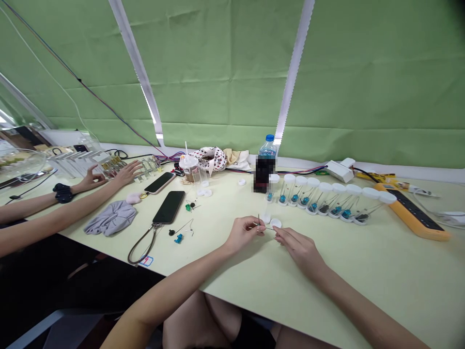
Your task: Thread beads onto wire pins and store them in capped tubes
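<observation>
My left hand [242,234] is closed in a pinch on a thin metal rod [258,220] that stands upright between its fingertips. Facing it, my right hand [300,246] pinches the end of another thin dark rod [269,229], which reaches across to the left fingertips. Whether the two rods are joined is too small to tell. Just behind my fingers lie a round white cap [276,223] and a clear container [266,218]. Farther right stands a row of clear, white-capped tubes [314,206], with blue or dark small parts and thin wires inside.
Left of my hands lie a blue part [178,238], a green part [188,207], bent wires and a phone [169,207] with a strap. A bottle [269,148] stands behind. An orange power strip [417,215] lies right. A co-worker's hands [127,173] reach over the table at left.
</observation>
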`<action>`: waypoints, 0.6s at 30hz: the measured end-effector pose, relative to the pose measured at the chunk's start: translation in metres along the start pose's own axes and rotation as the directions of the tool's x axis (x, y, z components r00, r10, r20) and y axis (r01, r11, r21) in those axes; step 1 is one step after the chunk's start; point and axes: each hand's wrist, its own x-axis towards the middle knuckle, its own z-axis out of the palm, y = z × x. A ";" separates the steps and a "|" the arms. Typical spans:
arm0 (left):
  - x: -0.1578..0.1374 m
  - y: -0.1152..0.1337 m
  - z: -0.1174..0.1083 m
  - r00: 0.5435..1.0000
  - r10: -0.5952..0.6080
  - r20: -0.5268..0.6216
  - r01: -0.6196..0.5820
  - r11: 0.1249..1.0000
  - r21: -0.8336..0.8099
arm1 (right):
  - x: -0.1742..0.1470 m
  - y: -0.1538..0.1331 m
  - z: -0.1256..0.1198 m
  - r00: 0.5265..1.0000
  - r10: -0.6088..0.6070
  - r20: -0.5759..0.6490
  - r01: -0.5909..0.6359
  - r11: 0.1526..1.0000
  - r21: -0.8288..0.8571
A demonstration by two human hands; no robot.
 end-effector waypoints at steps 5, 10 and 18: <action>-0.001 0.001 0.000 0.999 0.036 0.002 -0.036 0.999 0.040 | 0.001 -0.002 -0.001 1.000 0.008 -0.006 -0.008 0.999 0.038; -0.001 0.001 0.000 0.999 0.039 -0.004 -0.039 0.999 0.033 | 0.002 -0.003 -0.002 1.000 0.023 -0.006 -0.022 0.994 0.110; 0.000 -0.003 0.000 1.000 0.026 0.009 -0.026 0.999 0.023 | 0.002 -0.004 -0.001 0.996 0.088 0.015 -0.089 0.967 0.237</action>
